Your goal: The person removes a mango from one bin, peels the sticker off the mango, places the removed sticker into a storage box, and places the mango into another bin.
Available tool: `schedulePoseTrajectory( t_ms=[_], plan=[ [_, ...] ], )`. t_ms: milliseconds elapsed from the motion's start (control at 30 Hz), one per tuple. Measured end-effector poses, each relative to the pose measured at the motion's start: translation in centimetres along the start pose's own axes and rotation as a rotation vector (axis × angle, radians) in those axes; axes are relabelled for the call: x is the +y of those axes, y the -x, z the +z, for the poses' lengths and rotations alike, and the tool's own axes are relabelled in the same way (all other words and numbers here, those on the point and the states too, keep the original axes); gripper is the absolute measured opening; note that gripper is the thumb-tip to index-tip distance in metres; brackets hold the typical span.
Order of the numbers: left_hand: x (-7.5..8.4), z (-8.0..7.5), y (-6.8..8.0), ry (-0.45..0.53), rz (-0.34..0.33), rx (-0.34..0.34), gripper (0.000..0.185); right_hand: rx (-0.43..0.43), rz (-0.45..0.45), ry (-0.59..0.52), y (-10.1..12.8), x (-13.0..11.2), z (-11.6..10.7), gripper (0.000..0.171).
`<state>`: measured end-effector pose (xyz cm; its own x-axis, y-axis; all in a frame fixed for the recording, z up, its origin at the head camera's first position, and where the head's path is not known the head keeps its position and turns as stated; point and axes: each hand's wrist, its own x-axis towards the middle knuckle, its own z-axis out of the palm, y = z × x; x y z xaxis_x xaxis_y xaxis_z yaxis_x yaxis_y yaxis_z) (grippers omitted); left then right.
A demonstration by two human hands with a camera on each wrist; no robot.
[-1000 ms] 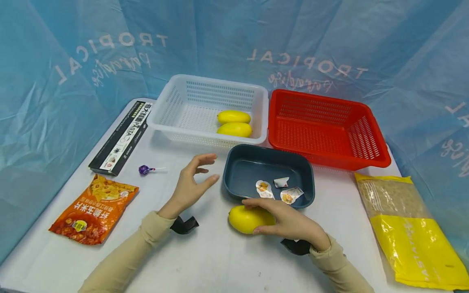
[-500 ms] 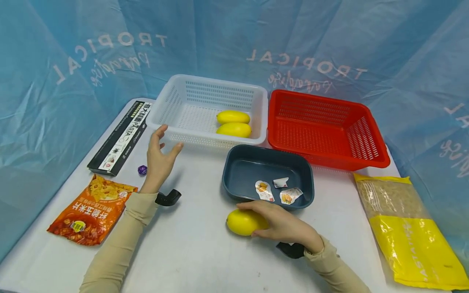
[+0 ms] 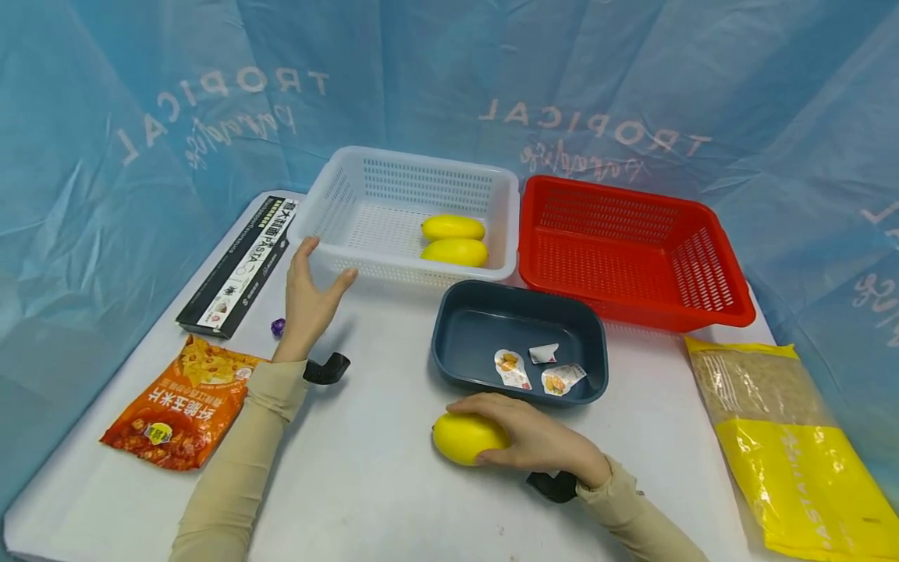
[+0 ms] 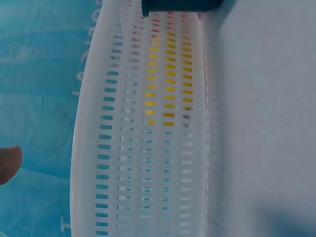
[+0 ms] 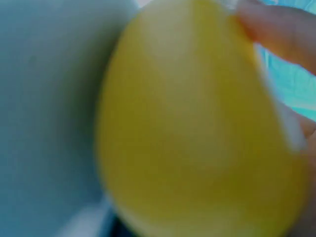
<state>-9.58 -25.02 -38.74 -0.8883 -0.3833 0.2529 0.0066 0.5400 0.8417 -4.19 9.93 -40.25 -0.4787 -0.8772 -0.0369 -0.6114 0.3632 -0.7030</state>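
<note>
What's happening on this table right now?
A person sits at a white table. Their right hand grips a yellow mango lying on the table just in front of the dark blue tray, which holds a few small stickers. Their left hand is open and raised beside the near left corner of the white basket, where two more mangoes lie. The red basket next to it looks empty.
</note>
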Motion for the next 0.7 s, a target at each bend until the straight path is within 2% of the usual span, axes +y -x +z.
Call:
schedulePoseTrajectory(
  t_ms=[133, 300, 433, 567, 700],
  plan=[
    [-0.2, 0.7, -0.8, 0.001, -0.033, 0.041, 0.081, 0.004, -0.014, -0.059, -0.4, 0.5, 0.3, 0.064],
    [-0.3, 1.9, -2.0, -0.03, -0.063, 0.146, 0.088, 0.034, -0.032, -0.154, -0.9, 1.3, 1.0, 0.063],
    [-0.4, 2.7, -2.9, -0.055, -0.094, 0.204, 0.094, 0.039, -0.039, -0.192, -1.1, 1.7, 1.5, 0.062],
    [-0.5, 3.0, -3.6, -0.052, -0.112, 0.232, 0.097, 0.031, -0.025, -0.195, -1.2, 1.9, 1.7, 0.064],
    [-0.9, 2.7, -3.8, -0.079, -0.12, 0.221, 0.1, 0.017, -0.007, -0.182, -1.2, 1.7, 1.9, 0.068]
  ],
)
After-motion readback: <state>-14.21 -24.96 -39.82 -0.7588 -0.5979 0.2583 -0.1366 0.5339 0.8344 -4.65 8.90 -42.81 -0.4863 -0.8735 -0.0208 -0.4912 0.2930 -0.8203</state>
